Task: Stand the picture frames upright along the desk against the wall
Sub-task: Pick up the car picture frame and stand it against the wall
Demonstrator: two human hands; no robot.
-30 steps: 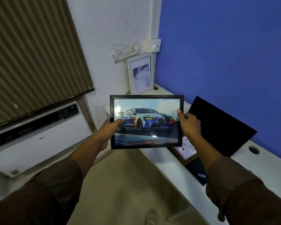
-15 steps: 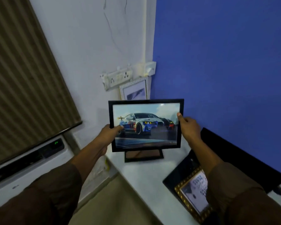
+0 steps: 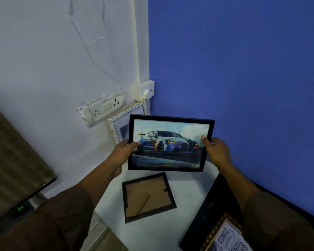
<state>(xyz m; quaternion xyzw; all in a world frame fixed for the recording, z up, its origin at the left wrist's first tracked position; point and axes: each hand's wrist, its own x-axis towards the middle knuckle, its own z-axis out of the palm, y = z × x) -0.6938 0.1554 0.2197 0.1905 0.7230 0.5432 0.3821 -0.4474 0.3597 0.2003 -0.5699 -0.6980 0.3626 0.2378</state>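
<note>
I hold a black-framed car picture (image 3: 170, 144) in the air over the white desk (image 3: 185, 189), facing me. My left hand (image 3: 122, 153) grips its left edge and my right hand (image 3: 216, 151) grips its right edge. Behind it a white-and-gold patterned frame (image 3: 122, 120) stands upright against the white wall in the corner, mostly hidden. A black frame (image 3: 147, 196) lies face down on the desk, its brown backing up. At the lower right a gold frame with lettering (image 3: 225, 238) lies on a large black panel (image 3: 203, 214).
A socket strip (image 3: 102, 108) and a switch box (image 3: 146, 89) are fixed to the white wall above the corner. The blue wall (image 3: 243, 69) runs along the desk's right side. A window blind (image 3: 13, 160) and an air conditioner (image 3: 16, 212) are at the left.
The view has swung up and toward the corner. The car picture has moved forward and right, over the desk near the corner frame. The face-down frame has come fully into view below it.
</note>
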